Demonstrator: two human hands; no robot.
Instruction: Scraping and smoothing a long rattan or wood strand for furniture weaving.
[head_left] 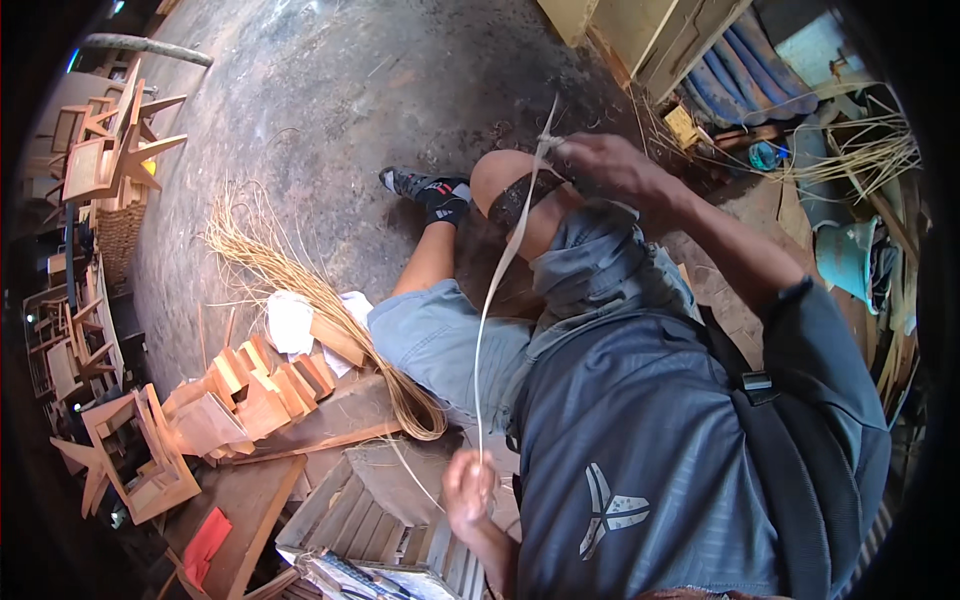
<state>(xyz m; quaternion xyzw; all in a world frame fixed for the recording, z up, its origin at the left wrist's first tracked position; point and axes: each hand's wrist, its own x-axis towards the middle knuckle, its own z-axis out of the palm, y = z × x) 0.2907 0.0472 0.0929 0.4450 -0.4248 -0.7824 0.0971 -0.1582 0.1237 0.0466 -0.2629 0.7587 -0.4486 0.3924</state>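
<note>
A long, pale rattan strip [484,330] stretches between my two hands and passes over my raised right knee. Its lower end is in my closed left hand [470,490], low and left of my torso. At the knee, the fingers of my right hand [607,163] are pinched round the upper part of the strip, whose tip sticks out beyond them. Whether a small tool is also in that hand is hidden. Around the knee is a dark band [527,195], and the strip crosses it. A bundle of thin rattan lengths [290,270] lies across the floor beside my left leg.
Cut wooden blocks [265,390] and a white cloth [290,322] lie left of me. A slatted wooden crate [350,520] stands by my left hand. Wooden chair frames [130,455] line the left side. At right are a teal bucket [845,262] and loose rattan strands [860,150].
</note>
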